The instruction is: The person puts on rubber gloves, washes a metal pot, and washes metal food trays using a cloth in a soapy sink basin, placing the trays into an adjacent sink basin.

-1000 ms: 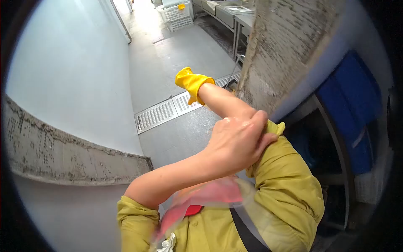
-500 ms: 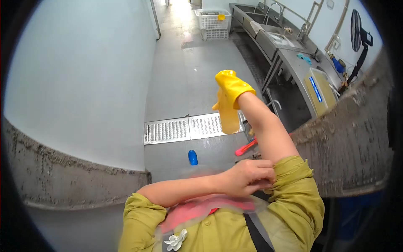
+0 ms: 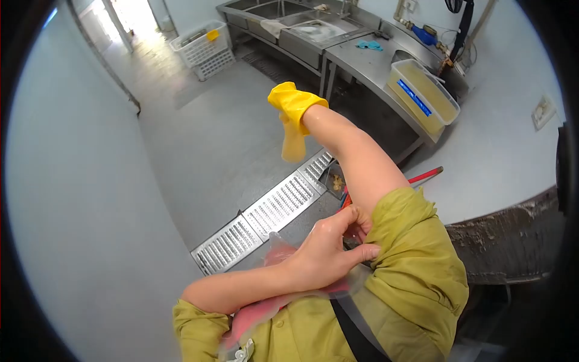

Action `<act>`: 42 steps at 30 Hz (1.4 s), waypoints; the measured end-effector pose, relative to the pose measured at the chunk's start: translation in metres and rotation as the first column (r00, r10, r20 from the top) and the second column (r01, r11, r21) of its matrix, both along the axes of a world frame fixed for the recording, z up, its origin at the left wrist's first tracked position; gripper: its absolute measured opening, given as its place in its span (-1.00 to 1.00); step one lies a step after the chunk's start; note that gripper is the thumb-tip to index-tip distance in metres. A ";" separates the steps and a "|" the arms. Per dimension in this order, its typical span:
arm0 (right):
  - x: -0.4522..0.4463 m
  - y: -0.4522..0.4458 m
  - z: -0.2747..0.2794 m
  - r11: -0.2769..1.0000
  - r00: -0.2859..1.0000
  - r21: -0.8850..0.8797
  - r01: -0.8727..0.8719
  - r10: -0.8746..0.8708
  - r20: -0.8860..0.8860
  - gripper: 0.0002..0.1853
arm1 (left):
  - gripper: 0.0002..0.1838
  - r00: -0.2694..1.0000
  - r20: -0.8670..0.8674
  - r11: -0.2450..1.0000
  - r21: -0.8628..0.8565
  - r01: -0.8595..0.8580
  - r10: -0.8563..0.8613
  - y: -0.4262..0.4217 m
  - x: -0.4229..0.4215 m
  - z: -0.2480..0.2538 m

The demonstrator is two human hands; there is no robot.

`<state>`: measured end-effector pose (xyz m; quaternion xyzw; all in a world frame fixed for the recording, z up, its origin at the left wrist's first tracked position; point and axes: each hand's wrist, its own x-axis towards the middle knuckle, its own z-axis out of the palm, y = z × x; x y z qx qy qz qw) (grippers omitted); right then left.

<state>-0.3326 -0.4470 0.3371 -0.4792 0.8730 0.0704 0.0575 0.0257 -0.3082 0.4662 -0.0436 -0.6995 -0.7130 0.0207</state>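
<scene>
The left hand [image 3: 325, 247] grips the sleeve [image 3: 416, 241] at its edge, between thumb and curled fingers. The glove [image 3: 297, 102] covers the right hand [image 3: 294, 114], well apart; its fingers' state is unclear.

Floor [image 3: 199, 133] between left wall [image 3: 72, 181] and bench [image 3: 356, 60]. Sink unit [image 3: 298, 51] behind bench, to its left; crates [image 3: 202, 51] stacked on floor, left of sinks. Draped cloth [image 3: 274, 27] over sink unit front edge. Tub [image 3: 443, 108] on bench near end, small cloth [image 3: 369, 45] behind it, to its left. Drain grating [image 3: 280, 208] set in floor, runs diagonally from near left wall toward bench. Outlet [image 3: 544, 111] on wall, right of tub. Glove [image 3: 294, 108] on right hand, over floor; left hand [image 3: 329, 247] at right sleeve [image 3: 416, 253].
</scene>
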 end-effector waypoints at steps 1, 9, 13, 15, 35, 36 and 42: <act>-0.015 -0.006 -0.002 1.000 1.000 0.005 0.015 -0.015 0.002 -0.63 | -0.67 1.000 -0.004 0.999 0.047 0.018 -0.018 -0.011 -0.013 -0.003; -0.136 -0.079 -0.020 0.999 0.998 0.008 0.050 -0.050 -0.044 -0.63 | -0.74 0.832 -0.525 0.860 -0.329 -0.390 0.177 -0.099 -0.162 -0.024; -0.205 -0.125 -0.014 0.998 0.995 -0.006 0.063 -0.063 -0.074 -0.63 | -0.80 0.637 -0.768 0.645 -0.522 -0.558 -0.071 -0.134 -0.216 -0.032; -0.244 -0.153 -0.003 0.997 0.992 -0.010 0.073 -0.074 -0.103 -0.63 | -0.83 0.723 -0.688 0.813 -0.456 -0.362 -0.063 -0.155 -0.236 -0.042; -0.362 -0.343 0.006 0.620 0.954 -0.747 0.238 -0.004 0.300 -0.58 | -0.59 0.699 0.036 0.687 -0.225 -0.691 0.715 -0.709 -0.560 -0.112; -0.360 -0.357 0.006 0.596 0.928 -0.754 0.278 0.034 0.370 -0.59 | -0.58 0.697 0.085 0.694 -0.244 -0.678 0.712 -0.737 -0.577 -0.106; -0.385 -0.425 0.041 0.440 0.950 -0.877 0.192 0.141 0.279 -0.76 | -0.17 0.974 0.140 0.982 -0.044 0.186 -0.178 -0.776 -0.675 -0.124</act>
